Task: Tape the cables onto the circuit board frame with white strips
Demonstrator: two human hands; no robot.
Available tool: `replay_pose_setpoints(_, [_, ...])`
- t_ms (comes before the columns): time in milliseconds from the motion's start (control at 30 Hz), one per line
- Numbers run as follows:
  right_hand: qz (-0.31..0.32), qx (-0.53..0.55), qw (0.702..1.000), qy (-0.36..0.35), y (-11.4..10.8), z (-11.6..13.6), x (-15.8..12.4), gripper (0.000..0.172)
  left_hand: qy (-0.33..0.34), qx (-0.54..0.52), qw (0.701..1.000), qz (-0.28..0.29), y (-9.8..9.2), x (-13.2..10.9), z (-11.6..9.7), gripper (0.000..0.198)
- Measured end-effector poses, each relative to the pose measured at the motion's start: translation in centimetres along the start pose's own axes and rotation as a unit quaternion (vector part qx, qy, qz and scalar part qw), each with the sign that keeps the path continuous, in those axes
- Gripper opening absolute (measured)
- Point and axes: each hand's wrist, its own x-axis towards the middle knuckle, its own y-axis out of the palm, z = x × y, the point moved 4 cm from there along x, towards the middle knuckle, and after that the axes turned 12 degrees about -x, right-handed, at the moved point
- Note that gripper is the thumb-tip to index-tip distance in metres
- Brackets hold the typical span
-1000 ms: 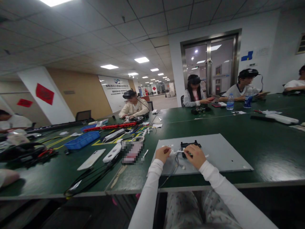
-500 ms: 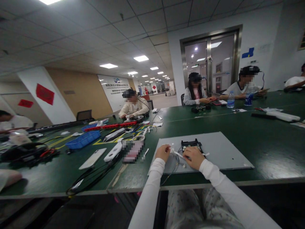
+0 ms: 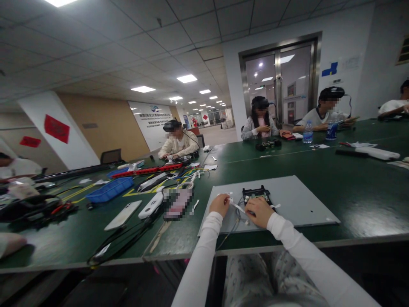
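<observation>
A thin white strip (image 3: 237, 206), perhaps tape or a flat cable, runs between my two hands above a flat grey panel (image 3: 297, 200). My left hand (image 3: 220, 205) pinches its left end near the panel's left side. Around the other end the fingers of my right hand (image 3: 259, 212) are closed. Just beyond the right hand a black plastic frame (image 3: 255, 191) with a circuit board sits on the panel, partly covered by that hand. Thin grey wires (image 3: 237, 219) with a small white connector lie below the strip and trail over the panel's near edge.
Left of the panel lie a pink-screened phone (image 3: 179, 204), a white power bank (image 3: 151, 205), a white phone (image 3: 123, 215) and black cables (image 3: 121, 241). Farther off are a blue tray (image 3: 109, 189), bottles (image 3: 308, 133) and a white tool (image 3: 377, 152). Several people sit around the green table (image 3: 367, 183).
The strip between my hands now looks straighter, while both hands stay nearly in place. Across the table, a person has raised one hand. The view has shifted slightly.
</observation>
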Motion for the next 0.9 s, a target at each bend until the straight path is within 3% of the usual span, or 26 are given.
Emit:
replay_pose_setpoints(400, [0.015,-0.003,1.0,-0.001,0.24,-0.12,0.04,0.007,-0.027,0.056,0.997,0.041,0.18,-0.15,-0.67,0.02])
replay_pose_setpoints(900, [0.022,0.005,1.0,0.006,0.33,-0.17,-0.02,0.008,-0.025,0.092,0.995,0.022,0.04,-0.25,-0.66,0.015])
